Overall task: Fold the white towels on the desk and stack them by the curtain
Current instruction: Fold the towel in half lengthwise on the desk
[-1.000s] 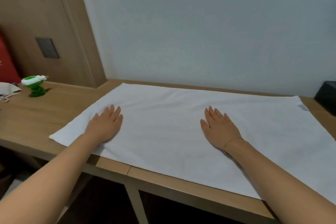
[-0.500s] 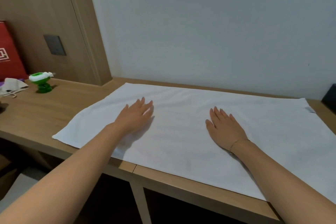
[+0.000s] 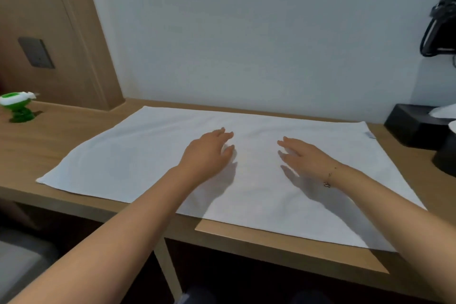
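Note:
A white towel (image 3: pixel 138 155) lies spread flat across the wooden desk (image 3: pixel 32 145), its long side running left to right. My left hand (image 3: pixel 209 150) is over the towel's middle, fingers loosely extended, holding nothing. My right hand (image 3: pixel 303 155) is a short way to its right, fingers straight and slightly lifted off the cloth, with a thin bracelet at the wrist. A small label shows at the towel's far right corner. No curtain is in view.
A green and white gadget (image 3: pixel 18 108) stands at the desk's far left. A black tissue box (image 3: pixel 414 126) and a dark round object (image 3: pixel 446 155) sit at the right end. Black cables (image 3: pixel 439 22) hang on the wall. The desk's front edge is close to me.
My left hand has slid from the towel's left part toward its middle. My right hand has shifted slightly and lifted a little. The view has tilted and moved right.

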`<state>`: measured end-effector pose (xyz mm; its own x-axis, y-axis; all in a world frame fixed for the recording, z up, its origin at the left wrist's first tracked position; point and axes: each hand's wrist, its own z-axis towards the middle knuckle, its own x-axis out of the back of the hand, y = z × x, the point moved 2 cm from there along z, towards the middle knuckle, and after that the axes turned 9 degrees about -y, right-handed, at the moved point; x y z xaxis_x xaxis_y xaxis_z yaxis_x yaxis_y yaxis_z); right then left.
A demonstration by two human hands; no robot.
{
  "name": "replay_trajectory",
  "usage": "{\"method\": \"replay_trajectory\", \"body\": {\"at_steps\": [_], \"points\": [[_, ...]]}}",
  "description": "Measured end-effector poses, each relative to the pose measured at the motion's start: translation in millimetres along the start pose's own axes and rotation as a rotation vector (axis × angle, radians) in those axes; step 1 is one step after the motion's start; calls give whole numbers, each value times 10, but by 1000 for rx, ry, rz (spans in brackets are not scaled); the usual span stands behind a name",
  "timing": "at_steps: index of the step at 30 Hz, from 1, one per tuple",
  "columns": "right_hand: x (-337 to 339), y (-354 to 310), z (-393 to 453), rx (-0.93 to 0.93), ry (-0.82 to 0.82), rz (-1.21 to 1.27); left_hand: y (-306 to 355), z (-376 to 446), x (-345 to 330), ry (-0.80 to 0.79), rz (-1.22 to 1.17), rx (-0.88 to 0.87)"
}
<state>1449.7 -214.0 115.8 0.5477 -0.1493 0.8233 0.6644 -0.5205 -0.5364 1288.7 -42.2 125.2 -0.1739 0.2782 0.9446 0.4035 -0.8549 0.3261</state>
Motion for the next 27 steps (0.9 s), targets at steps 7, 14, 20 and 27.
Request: {"method": "replay_trajectory", "body": {"at_steps": [7, 14, 20, 27], "points": [[479, 668, -1075, -136, 151, -161, 1221, -273, -461, 12, -85, -294], [613, 1340, -1717, -251, 207, -94, 2285, -563, -907, -151, -166, -587], [580, 1601, -1845, -234, 209, -58, 2670, -527, -1247, -263, -217, -531], [580, 1679, -1797, -214, 312, -16, 2742, -455, -1326, -165, -243, -454]]}}
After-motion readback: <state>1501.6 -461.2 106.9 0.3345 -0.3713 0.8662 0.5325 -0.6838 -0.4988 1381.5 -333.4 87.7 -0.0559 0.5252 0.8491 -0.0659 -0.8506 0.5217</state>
